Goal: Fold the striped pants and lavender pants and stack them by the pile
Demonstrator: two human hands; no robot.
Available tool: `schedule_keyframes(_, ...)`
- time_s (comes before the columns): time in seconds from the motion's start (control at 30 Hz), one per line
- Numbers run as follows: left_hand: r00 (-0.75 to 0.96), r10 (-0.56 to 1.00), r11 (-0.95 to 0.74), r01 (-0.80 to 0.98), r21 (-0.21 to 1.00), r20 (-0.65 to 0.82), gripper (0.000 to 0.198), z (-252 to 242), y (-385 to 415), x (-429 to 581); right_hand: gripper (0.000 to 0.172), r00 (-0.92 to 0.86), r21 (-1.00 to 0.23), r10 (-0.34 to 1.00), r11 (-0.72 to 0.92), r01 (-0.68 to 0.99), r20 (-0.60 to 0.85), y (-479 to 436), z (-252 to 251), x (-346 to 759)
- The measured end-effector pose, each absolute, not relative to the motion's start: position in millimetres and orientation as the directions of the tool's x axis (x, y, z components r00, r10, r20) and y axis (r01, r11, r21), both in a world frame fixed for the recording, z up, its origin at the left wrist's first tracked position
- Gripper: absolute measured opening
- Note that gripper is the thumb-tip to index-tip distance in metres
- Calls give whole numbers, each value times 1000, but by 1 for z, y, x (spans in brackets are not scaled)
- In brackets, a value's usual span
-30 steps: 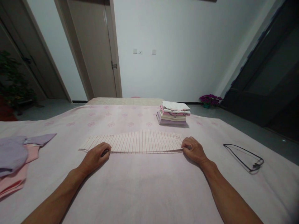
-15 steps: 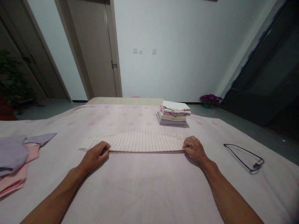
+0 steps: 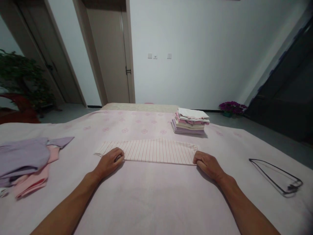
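Striped cloth is pinched mid-frame by left hand and right hand, grips partly hidden, while lavender garment is cropped at left.

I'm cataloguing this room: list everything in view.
Striped cloth: 1, cream with reddish stripes, centre
Folded stack: 1, white to lavender, beyond cloth, right
Lavender garment: 1, lavender, left
Pink garment: 1, pink, partly beneath lavender one
Small item: 1, pale, left edge, unclear
Hanger: 1, black, right
Cover: 1, pale pink, underneath
Ledge: 1, beige, beyond cover
Flowers: 1 pot, purple, back right
Plant: 1, green, far left
Furniture: 1, red, left edge
Doors: 2, brownish, back left
Panel: 1, blackish, far right
Wall plates: 3, white, back wall
Left hand: 1, bare, cloth's near edge
Right hand: 1, bare, cloth's near right corner
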State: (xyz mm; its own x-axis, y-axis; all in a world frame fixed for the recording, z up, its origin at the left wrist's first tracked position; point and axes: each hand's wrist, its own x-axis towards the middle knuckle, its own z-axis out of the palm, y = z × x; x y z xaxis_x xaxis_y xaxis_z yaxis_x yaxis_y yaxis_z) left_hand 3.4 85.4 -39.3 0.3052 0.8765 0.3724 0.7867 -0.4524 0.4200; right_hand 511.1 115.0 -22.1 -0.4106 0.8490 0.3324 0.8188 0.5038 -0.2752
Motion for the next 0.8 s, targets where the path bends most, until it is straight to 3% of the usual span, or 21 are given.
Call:
schedule_keyframes(0.1, 118, 893, -320, 845, 429, 435, 25, -41, 90, -2, 19, -390, -294, 883, 457, 840, 260, 118, -27, 509)
schedule_keyframes(0.2, -176, 835, -85, 895, 438, 522, 27, -42, 97, -20, 21, -375, -290, 889, 443, 848, 261, 121, -32, 511)
schedule_keyframes(0.37, -541, 764, 385, 820, 423, 353, 34, -41, 103, -63, 21, -349, -285, 894, 425, 859, 281, 125, -37, 513)
schedule_keyframes(0.63, -544, 816, 474, 824, 310, 197, 40, -43, 103, -75, 23, -317, -251, 896, 399, 882, 312, 127, -40, 511)
schedule_keyframes(0.8, -531, 820, 464, 836, 294, 215, 40, -43, 103, -74, 22, -298, -232, 891, 388, 892, 342, 127, -41, 511)
